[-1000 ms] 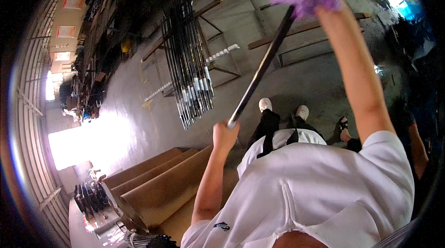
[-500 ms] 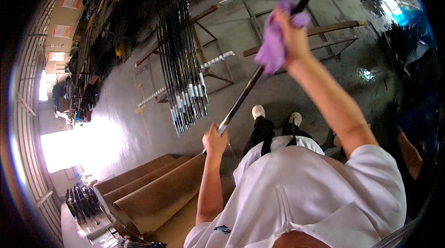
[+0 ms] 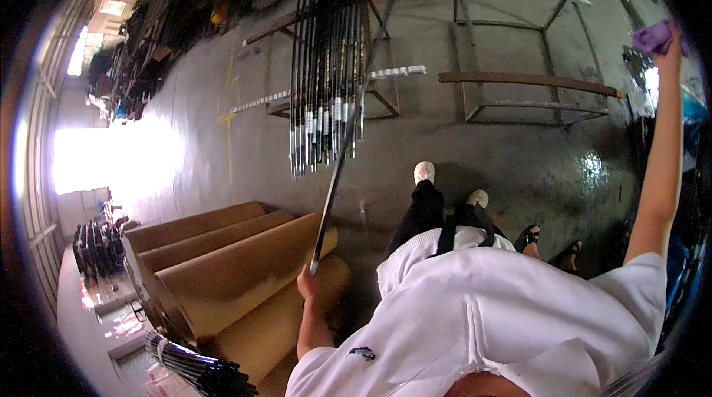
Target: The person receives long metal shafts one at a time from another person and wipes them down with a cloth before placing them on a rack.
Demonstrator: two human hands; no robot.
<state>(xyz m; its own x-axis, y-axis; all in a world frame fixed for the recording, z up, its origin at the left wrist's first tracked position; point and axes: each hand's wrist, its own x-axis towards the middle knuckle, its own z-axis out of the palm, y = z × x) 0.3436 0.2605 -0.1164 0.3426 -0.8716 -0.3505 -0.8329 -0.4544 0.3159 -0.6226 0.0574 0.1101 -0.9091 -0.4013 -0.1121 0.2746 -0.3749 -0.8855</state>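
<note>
1. As the person in the white top [image 3: 475, 300] stands on the grey floor [image 3: 259, 167], the left hand [image 3: 307, 284] has its fingers closed around the near end of a long, slim, dark, glossy rod [image 3: 339, 174].
2. Rod slants up and forward from that hand; its far part overlaps, from this angle, a row of black rods with white bands [image 3: 326, 71]. Contact between them: cannot tell.
3. Right hand [image 3: 672, 48] well out to the right, arm extended, apart from the rod. Fingers gathered on a crumpled purple cloth [image 3: 651, 39]; their exact placing is too small to read.
4. The row lies across a metal stand with a white-wrapped bar [image 3: 404, 71]. Right of it, another metal stand with a brown bar [image 3: 530, 80].
5. Large brown rolls [image 3: 237, 267] lie near the left forearm.
</note>
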